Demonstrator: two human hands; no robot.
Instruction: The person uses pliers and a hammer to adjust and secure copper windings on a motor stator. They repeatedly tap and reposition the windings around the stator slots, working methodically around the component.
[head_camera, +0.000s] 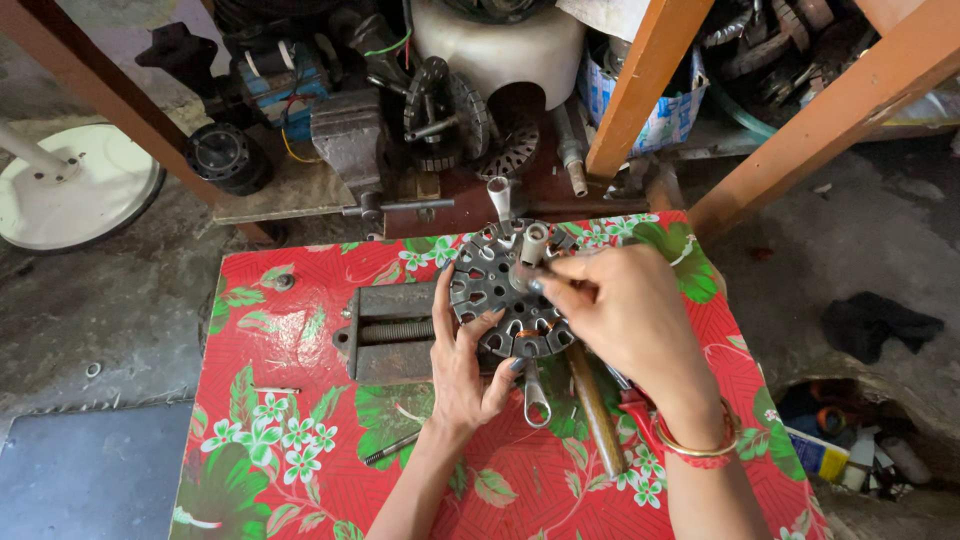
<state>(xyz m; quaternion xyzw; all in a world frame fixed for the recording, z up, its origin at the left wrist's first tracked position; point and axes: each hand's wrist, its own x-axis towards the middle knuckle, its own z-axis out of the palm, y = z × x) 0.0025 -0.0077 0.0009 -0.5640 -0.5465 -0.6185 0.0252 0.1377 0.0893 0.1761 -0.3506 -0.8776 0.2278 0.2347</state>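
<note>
Head view. The left hand (463, 362) lay spread, fingers apart, flat against the near-left edge of a round slotted metal motor core (505, 290), steadying it without closing round it. The right hand (625, 310) was pinched together on a pale short sleeve (533, 243) at the core's centre, fingertips closed upon it. The core stood above a small grey bench vise (390, 333), which lay just left of the left hand. Below the left hand's fingers a ring spanner (535, 396) lay on the red flowered worktop (300, 420); beside it, under the right wrist, ran a wooden handle (597, 410). Beyond both hands, motor parts (445, 110) crowded a low shelf.
</note>
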